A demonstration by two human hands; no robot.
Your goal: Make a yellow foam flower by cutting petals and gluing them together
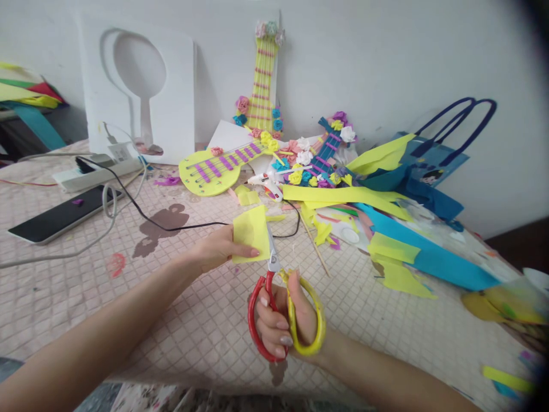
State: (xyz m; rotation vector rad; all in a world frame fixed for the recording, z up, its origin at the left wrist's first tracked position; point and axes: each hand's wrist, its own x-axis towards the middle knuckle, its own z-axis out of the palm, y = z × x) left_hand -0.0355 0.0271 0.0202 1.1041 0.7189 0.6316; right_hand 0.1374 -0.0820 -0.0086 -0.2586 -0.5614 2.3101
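**Scissors at the edge of a small yellow sheet**

Nearest, the right hand point(274, 323) grips the scissors point(273, 262), its fingers curled through the red handle loop and the thumb through the yellow one. The blades lie along the right edge of a yellow crepe paper piece point(251, 232), which the left hand point(219, 249) pinches by its lower left side, thumb on top, above the diamond-patterned tablecloth point(206, 326). Whether the blades have bitten in is unclear.

The piece is already a small rectangle, but no slit or shaped outline shows, so the trimming looks barely begun, with most of it left.

Just beyond, a thin wooden stick point(316, 246) lies to the right, and a white glue gun point(270, 184) rests among scraps. Behind it, a yellow toy guitar point(210, 171) appears nearly complete, with purple frets and strings in place. A smaller blue-necked guitar point(326, 153) is crowded with paper roses.

Farthest back, a yellow fretted neck point(262, 86) leans upright near the wall, left of which stands a white board point(180, 103) with a guitar-like cutout.
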